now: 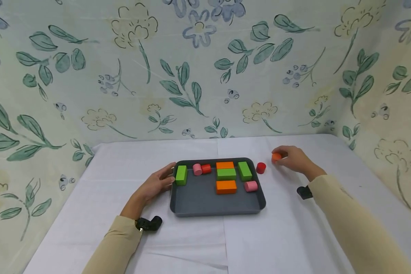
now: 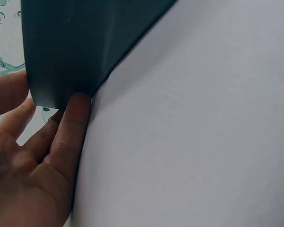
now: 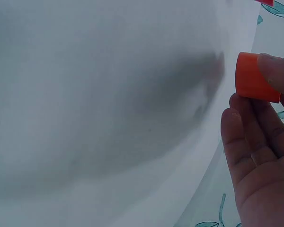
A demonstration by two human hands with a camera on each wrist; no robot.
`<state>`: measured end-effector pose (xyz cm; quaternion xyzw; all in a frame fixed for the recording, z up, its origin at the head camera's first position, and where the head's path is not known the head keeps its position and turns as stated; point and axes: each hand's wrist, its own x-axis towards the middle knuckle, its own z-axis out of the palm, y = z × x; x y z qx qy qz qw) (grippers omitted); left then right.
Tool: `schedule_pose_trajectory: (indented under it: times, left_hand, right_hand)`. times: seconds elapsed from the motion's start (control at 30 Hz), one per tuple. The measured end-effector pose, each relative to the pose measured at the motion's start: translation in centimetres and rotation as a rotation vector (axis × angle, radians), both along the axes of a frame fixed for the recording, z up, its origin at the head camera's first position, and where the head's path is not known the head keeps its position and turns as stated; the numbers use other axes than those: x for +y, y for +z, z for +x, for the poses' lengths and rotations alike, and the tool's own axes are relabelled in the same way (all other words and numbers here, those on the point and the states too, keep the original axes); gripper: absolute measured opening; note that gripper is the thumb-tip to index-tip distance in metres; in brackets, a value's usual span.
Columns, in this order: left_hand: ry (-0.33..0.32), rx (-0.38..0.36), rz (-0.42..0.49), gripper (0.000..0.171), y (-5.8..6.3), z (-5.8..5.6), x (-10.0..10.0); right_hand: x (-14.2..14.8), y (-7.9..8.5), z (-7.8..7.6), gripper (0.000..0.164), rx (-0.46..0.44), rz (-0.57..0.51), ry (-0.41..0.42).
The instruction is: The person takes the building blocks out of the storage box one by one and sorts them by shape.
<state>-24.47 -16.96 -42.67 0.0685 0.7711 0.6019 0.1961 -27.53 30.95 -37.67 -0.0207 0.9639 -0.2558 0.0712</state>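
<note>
Between thumb and fingers, my right hand [image 1: 296, 159] pinches an orange cylinder block [image 3: 255, 78], held above the white cloth to the right of the tray. A red cylinder block [image 1: 261, 168] sits on the cloth just left of that hand. On the other side, my left hand [image 1: 156, 182] rests its fairly straight fingers against the left wall of the dark grey tray [image 1: 198, 207]; the left wrist view shows the fingertips [image 2: 79, 104] at the outer wall. Near the thumb, a green rectangular block [image 1: 181, 175] lies inside the tray.
Inside the tray, pink cylinders [image 1: 197, 169] [image 1: 251, 186] and a red cylinder [image 1: 206, 169] lie among orange blocks [image 1: 225, 165] [image 1: 226, 187] and green blocks [image 1: 226, 174] [image 1: 244, 171]. White cloth [image 1: 198, 243] covers the table. Behind it hangs a floral curtain [image 1: 205, 76].
</note>
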Motion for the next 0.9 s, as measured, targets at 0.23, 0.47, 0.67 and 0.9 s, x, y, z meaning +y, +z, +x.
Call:
schedule_pose_trajectory:
  times: [0.23, 0.47, 0.67, 0.9]
  left_hand:
    - [-0.003, -0.003, 0.006, 0.064, 0.0, 0.1, 0.0]
    - [0.001, -0.004, -0.003, 0.064, 0.0, -0.1, -0.1]
    - [0.007, -0.011, -0.004, 0.065, 0.1, -0.2, 0.0]
    - [0.003, -0.014, 0.005, 0.065, 0.1, -0.1, 0.0]
  right_hand:
    - [0.5, -1.3, 0.8, 0.047, -0.032, -0.038, -0.002]
    - [0.3, -2.0, 0.8, 0.048, -0.082, -0.076, 0.008]
    - [0.0, -2.3, 0.7, 0.048, -0.107, -0.098, 0.017]
    - [-0.2, -2.3, 0.6, 0.049, -0.105, -0.096, 0.003]
